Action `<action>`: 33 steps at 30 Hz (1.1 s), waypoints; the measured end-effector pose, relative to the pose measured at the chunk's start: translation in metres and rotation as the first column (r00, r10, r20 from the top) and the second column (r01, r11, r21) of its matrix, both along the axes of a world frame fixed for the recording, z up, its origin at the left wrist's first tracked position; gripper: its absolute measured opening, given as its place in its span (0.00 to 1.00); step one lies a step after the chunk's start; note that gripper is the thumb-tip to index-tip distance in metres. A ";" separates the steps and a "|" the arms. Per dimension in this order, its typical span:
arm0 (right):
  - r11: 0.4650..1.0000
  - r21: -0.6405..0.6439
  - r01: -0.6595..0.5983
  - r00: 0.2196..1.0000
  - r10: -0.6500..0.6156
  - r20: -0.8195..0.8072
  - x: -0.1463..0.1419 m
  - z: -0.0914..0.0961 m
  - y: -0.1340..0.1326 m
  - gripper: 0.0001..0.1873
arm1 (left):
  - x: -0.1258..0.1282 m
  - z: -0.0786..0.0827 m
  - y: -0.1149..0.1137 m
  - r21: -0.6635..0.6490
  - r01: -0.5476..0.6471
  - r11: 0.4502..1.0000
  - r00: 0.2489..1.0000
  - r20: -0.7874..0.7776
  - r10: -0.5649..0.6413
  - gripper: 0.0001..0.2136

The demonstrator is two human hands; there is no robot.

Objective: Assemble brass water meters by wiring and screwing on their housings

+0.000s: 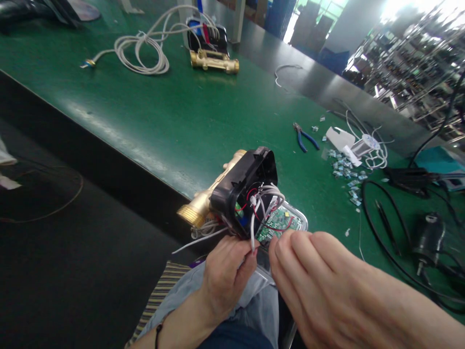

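Observation:
A brass water meter (203, 198) with an open black plastic housing (241, 186) sits at the near edge of the green bench. Red and white wires (267, 198) spill from the housing to a green circuit board (279, 224) lying in a clear cover (300, 220). My left hand (227, 274) pinches a thin white wire (252, 237) just below the housing, fingers closed. My right hand (312, 271) is curled beside it, fingertips on the near edge of the circuit board and clear cover.
A second brass meter (214, 60) with a coiled white cable (145, 48) lies at the far side. Blue-handled pliers (305, 138), a solder spool (368, 144), several small clips (345, 169), tweezers (387, 225) and black cables (417, 232) lie to the right. The bench edge (109, 140) runs diagonally on the left.

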State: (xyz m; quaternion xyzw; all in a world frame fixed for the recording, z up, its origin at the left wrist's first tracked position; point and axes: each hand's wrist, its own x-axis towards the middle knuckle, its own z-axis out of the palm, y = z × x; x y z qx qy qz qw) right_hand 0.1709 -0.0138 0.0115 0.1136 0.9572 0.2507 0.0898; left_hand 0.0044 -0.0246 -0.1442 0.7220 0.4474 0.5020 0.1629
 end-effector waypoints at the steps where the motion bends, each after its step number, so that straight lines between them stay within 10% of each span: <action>1: 1.000 -0.003 0.013 1.000 -0.013 -0.001 -0.002 0.000 0.001 0.15 | 0.000 0.000 0.000 0.001 -0.003 1.000 1.000 -0.004 0.003 0.07; 22: 0.967 0.084 0.241 0.967 -0.233 -0.099 0.007 -0.010 -0.008 0.19 | -0.001 0.001 0.001 -0.029 -0.016 0.999 0.999 -0.040 0.015 0.07; 33: 0.987 0.129 0.101 0.991 -0.089 -0.098 0.025 -0.015 0.001 0.29 | -0.008 -0.002 0.002 -0.173 0.101 0.980 0.993 0.085 -0.087 0.08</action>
